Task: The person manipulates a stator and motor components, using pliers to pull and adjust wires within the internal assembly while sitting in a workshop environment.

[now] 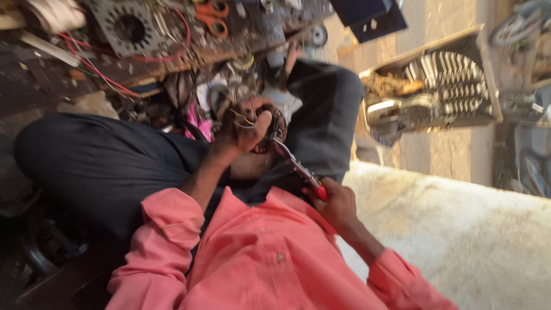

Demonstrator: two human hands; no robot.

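Left hand (pixel 244 129) grips a round motor coil (pixel 276 123); right hand (pixel 336 201) clasps red-handled pliers (pixel 298 169) touching it.

Single head view, worn camera, tilted steeply down over own chest and lap. Frame rolled: pink shirt (pixel 270 270) fills 6 o'clock, dark-trousered knees at 9 and 12. Close range: both hands just below centre. Cluttered bench (pixel 172 34) runs along 11 to 12 o'clock; pale floor (pixel 459 229) at 4. Heavy motion blur. No second view.
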